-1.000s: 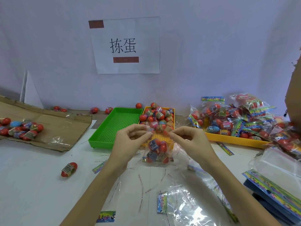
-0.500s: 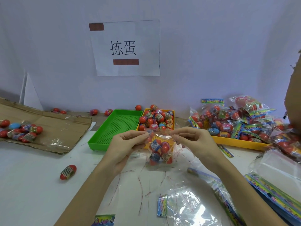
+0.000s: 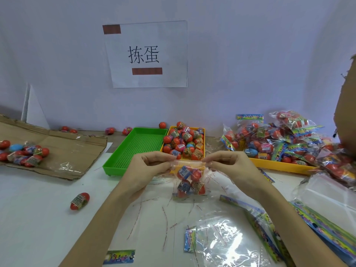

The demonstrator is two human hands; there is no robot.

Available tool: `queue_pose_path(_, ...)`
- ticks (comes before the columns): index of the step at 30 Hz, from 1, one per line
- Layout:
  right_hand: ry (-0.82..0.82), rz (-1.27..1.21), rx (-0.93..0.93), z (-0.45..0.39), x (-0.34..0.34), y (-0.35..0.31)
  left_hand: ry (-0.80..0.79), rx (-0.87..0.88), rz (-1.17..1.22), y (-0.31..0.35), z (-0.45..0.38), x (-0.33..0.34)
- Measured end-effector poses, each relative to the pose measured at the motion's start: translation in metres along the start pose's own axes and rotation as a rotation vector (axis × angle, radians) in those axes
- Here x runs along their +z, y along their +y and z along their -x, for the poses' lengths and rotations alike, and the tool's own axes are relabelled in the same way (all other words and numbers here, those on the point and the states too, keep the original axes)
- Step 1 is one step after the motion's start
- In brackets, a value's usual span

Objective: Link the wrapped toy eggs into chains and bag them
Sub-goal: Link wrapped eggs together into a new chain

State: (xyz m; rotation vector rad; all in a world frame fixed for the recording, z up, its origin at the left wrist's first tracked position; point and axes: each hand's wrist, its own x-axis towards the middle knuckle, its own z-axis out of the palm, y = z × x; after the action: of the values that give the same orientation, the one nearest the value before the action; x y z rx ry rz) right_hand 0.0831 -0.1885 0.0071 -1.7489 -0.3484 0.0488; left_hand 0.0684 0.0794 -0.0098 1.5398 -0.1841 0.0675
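Both hands (image 3: 187, 166) pinch the top of a clear bag (image 3: 189, 179) of eggs (image 3: 195, 174).

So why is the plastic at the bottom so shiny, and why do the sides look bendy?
Head view: light from above glares white off the crinkled empty bag; the wide-angle lens bends the edges, so the cardboard and the far egg packs look curved and soft, while the bag of eggs in the middle stays sharp.
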Motion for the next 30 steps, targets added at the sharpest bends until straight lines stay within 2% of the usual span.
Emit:
queue_pose_path(8,0.009,0.112,0.046,0.000,-0.001,0.001,-0.019,0.146,-0.182,0.003,0.002,-0.001)
queue_pose_path(13,-0.016,0.179,0.013,-0.001,-0.001,-0.003,-0.052,0.270,-0.334,0.003,0.002,-0.003)
queue_pose_path(17,0.001,0.162,0.020,-0.001,0.000,-0.004,-0.058,0.297,-0.391,0.004,0.002,-0.002)
queue_pose_path(25,0.044,0.008,0.021,-0.001,0.005,-0.003,0.009,0.236,-0.288,0.005,0.005,0.004)
queue_pose_path(28,0.081,0.079,-0.016,-0.003,0.010,0.000,-0.002,0.228,-0.268,0.003,0.004,0.006)
queue_pose_path(30,0.043,0.095,-0.005,-0.004,0.011,0.003,-0.013,0.222,-0.251,0.002,0.003,0.004)
